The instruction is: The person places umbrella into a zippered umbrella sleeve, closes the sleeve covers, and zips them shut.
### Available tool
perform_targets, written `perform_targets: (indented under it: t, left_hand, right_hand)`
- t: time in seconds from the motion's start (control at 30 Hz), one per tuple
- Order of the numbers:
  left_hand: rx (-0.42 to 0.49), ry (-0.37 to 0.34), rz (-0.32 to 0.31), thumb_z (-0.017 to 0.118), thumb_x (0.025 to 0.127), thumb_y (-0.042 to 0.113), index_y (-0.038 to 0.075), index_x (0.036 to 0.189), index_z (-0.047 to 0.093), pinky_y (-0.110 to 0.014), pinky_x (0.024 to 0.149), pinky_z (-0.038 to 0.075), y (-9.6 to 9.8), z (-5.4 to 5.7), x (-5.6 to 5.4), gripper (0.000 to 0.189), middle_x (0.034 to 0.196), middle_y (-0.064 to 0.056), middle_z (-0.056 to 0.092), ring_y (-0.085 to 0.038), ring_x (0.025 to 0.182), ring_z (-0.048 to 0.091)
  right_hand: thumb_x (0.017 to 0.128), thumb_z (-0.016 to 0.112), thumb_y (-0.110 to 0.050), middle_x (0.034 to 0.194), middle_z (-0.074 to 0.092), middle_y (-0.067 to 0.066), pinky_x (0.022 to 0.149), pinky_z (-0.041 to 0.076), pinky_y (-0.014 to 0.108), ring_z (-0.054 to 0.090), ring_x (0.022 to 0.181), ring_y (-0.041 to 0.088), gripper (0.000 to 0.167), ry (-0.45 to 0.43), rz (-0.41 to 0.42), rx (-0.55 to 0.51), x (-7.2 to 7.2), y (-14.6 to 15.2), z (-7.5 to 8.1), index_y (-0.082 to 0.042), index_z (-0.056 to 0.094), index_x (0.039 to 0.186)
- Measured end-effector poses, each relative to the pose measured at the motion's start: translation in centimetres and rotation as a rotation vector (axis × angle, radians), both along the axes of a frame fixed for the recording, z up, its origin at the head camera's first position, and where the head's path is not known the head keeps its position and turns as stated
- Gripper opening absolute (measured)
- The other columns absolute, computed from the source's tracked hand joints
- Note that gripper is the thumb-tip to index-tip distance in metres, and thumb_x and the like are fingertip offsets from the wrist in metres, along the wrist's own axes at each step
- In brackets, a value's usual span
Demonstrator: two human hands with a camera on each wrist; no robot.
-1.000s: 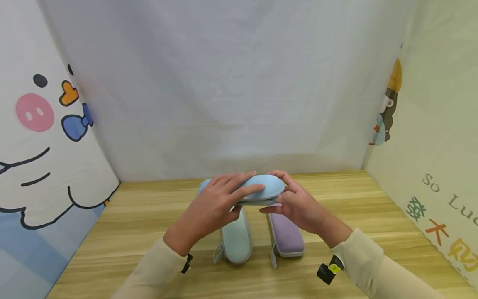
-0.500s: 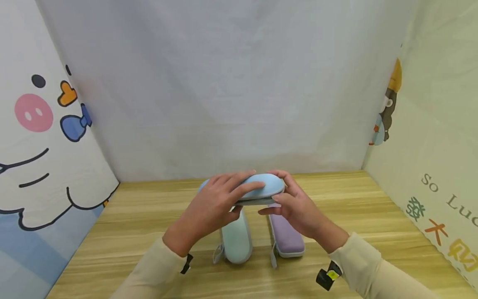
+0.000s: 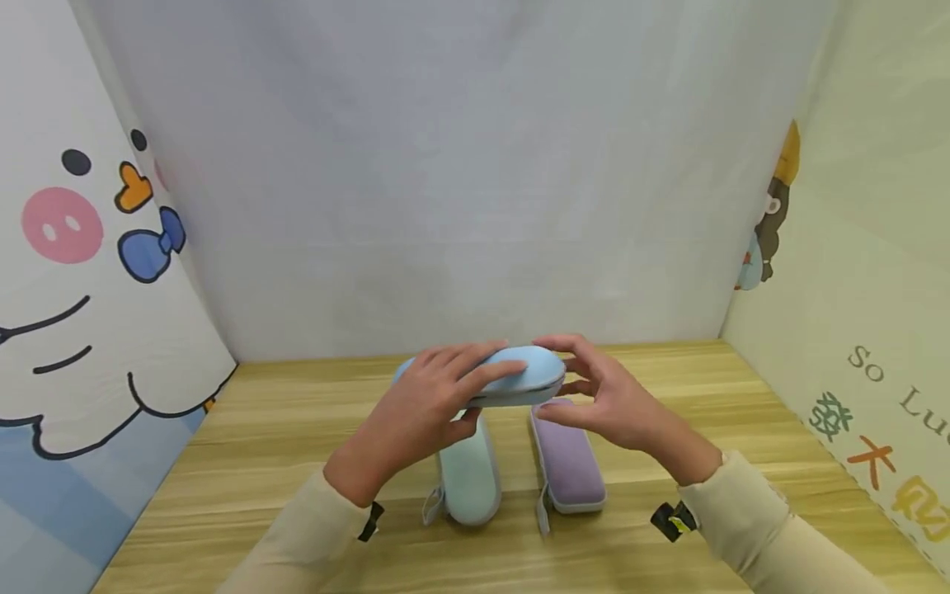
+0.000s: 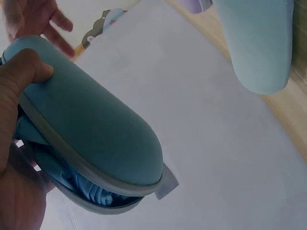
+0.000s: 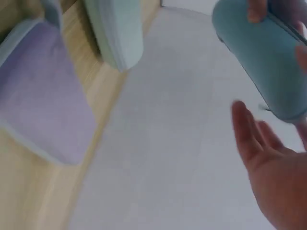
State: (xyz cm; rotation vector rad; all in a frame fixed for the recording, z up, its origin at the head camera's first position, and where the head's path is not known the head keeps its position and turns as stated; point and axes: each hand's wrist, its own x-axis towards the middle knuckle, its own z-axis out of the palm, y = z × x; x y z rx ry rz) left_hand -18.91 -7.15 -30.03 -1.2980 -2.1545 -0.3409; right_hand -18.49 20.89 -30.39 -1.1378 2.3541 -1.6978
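My left hand [image 3: 419,412] grips a light blue zippered glasses case [image 3: 530,369] above the table, fingers over the top and thumb beneath. In the left wrist view, the case [image 4: 96,115] has a gap along its zip edge at one end, with blue lining showing inside. A grey fabric tab [image 4: 166,182] sticks out at that end. My right hand [image 3: 612,404] is at the case's right end, its fingers spread and holding nothing. In the right wrist view, that hand [image 5: 273,167] has its fingers loosely extended beside the case.
A mint green zippered case [image 3: 471,483] with a wrist loop lies on the wooden table [image 3: 297,462] below my left hand. Right of it lies a purple zippered case [image 3: 571,466], also looped. A pale cloth wall [image 3: 475,206] stands behind the table, with printed side walls.
My right hand has let go of the blue case's right end and drawn slightly to the right, its fingers opening. The left hand keeps its grip in about the same place.
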Motion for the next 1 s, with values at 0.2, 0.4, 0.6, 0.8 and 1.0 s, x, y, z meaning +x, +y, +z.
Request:
perform_targets:
  t: [0.2,0.4,0.6,0.8,1.0]
  left_hand:
    - [0.026,-0.071,-0.017,0.085,0.081,0.007,0.014,0.15,0.04,-0.046,0.101,0.05,0.5,0.2,-0.1,0.083,0.15,-0.001,0.054,-0.024,0.125,0.06]
    - [0.015,-0.141,0.08,0.092,0.078,0.025,0.015,0.153,0.04,-0.05,0.101,0.047,-1.1,0.5,-0.7,0.092,0.142,-0.005,0.06,-0.026,0.123,0.061]
    - [0.046,-0.195,0.211,0.101,0.064,0.037,0.02,0.15,0.047,-0.053,0.101,0.046,-4.5,-0.2,-1.9,0.103,0.142,-0.003,0.06,-0.025,0.125,0.06]
    - [0.182,-0.245,0.069,0.099,0.069,0.026,0.015,0.145,0.053,-0.047,0.094,0.055,-5.3,-1.5,-2.3,0.089,0.131,-0.004,0.065,-0.023,0.113,0.066]
    - [0.307,-0.324,-0.066,0.096,0.073,0.015,0.015,0.143,0.055,-0.043,0.093,0.055,-5.2,-1.4,-1.3,0.081,0.132,-0.003,0.059,-0.019,0.114,0.06]
  right_hand:
    - [0.077,0.091,-0.002,0.134,0.061,0.004,0.089,0.055,0.034,0.063,0.112,0.021,0.076,0.455,-0.176,0.086,0.5,-1.4,-0.1,-0.014,0.056,0.143]
    - [0.075,0.093,-0.003,0.129,0.065,0.003,0.086,0.057,0.031,0.065,0.107,0.02,0.069,0.483,-0.237,0.061,0.7,-1.2,-0.6,-0.014,0.06,0.135]
    - [0.075,0.089,0.007,0.129,0.064,0.011,0.083,0.059,0.027,0.067,0.105,0.023,0.071,0.357,-0.24,-0.061,0.3,-0.3,-1.4,-0.009,0.059,0.137]
    - [0.08,0.083,0.011,0.133,0.056,0.012,0.085,0.059,0.031,0.066,0.107,0.024,0.073,0.197,-0.218,-0.12,0.4,0.0,-1.5,-0.008,0.052,0.143]
    - [0.08,0.088,0.001,0.13,0.057,0.008,0.092,0.054,0.031,0.063,0.108,0.022,0.072,0.203,-0.315,0.059,0.8,0.3,-1.2,-0.009,0.049,0.14]
